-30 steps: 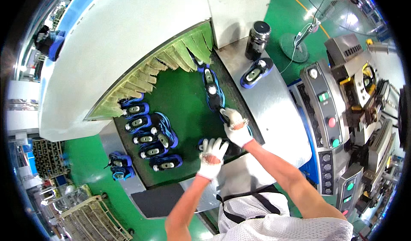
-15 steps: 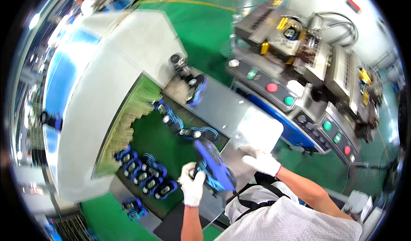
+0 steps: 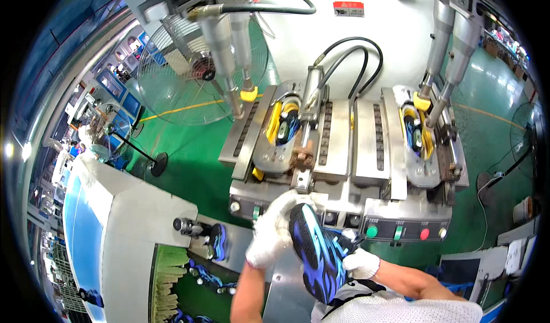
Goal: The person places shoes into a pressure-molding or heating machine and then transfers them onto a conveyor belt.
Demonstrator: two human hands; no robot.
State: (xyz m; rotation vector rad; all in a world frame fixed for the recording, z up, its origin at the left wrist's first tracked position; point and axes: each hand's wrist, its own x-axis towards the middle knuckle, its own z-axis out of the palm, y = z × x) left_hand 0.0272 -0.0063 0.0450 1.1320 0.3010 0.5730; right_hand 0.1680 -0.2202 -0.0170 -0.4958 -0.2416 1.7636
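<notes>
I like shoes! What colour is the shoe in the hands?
The shoe is dark navy with bright blue and pale streaks, seen best in the head view.

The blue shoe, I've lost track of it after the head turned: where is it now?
In the head view it sits low and centre, the blue shoe held sole-up between the left hand and right hand, just before the press machine.

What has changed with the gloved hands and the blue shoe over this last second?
The left hand and right hand lifted a blue and black sports shoe off the green conveyor belt and turned to the grey two-station press machine. Both white gloves stay on; other shoes remain on the belt.
</notes>
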